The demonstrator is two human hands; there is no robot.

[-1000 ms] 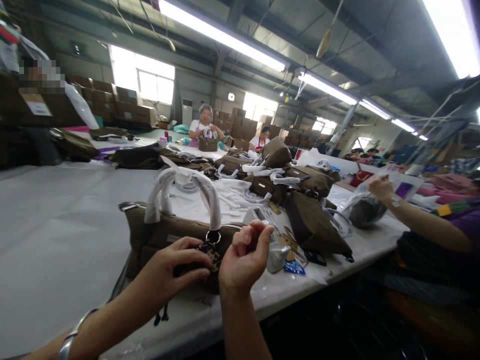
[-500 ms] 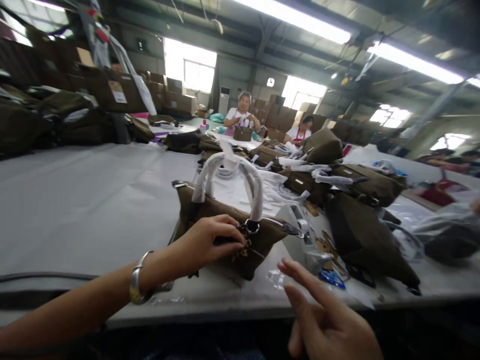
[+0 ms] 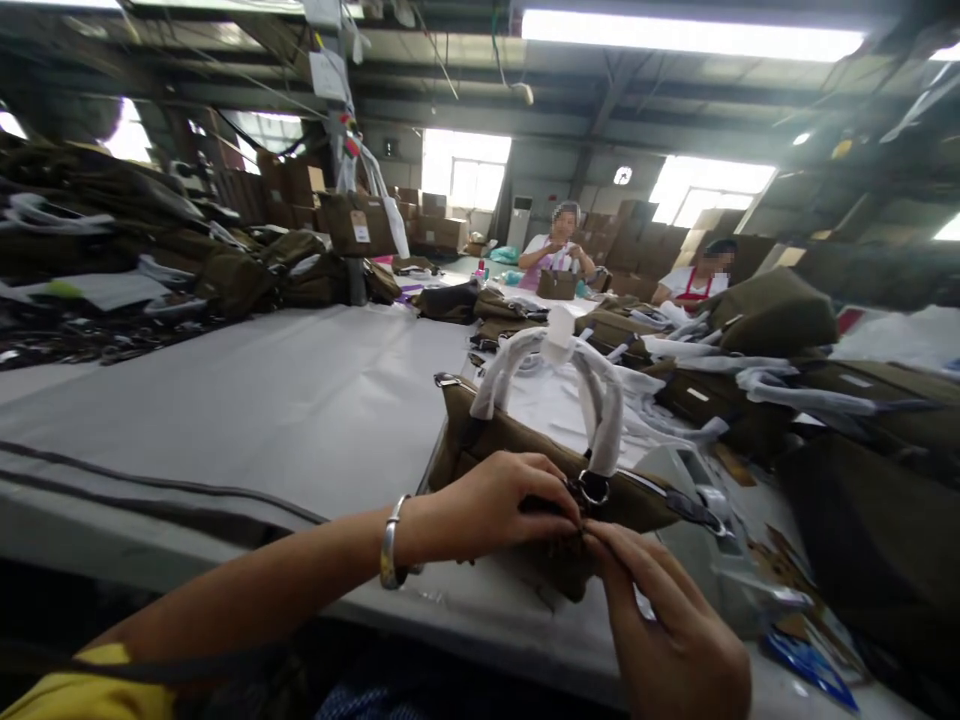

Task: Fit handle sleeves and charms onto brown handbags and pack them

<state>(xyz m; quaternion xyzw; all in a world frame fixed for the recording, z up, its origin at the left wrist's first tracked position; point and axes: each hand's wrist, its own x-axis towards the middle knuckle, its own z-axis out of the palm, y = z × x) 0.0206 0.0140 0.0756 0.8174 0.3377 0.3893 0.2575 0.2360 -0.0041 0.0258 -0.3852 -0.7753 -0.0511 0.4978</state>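
Observation:
An olive-brown handbag stands on the table in front of me, its two handles wrapped in white material. A metal ring sits at the base of one handle. Just below that ring, my left hand is closed in a pinch on a small dark-and-gold charm, mostly covered by the fingers. My right hand meets it there, thumb and fingertips pressed together at the same spot. What exactly its fingertips grip is largely hidden.
More olive bags with wrapped handles are heaped at the right, others at the left. A blue packet lies at lower right. A dark cord runs along the table's front. Across the table, a person handles a bag.
My right hand has moved from open beside the bag to the charm, closing its fingertips next to my left hand. The view has swung left, so the bag appears farther right.

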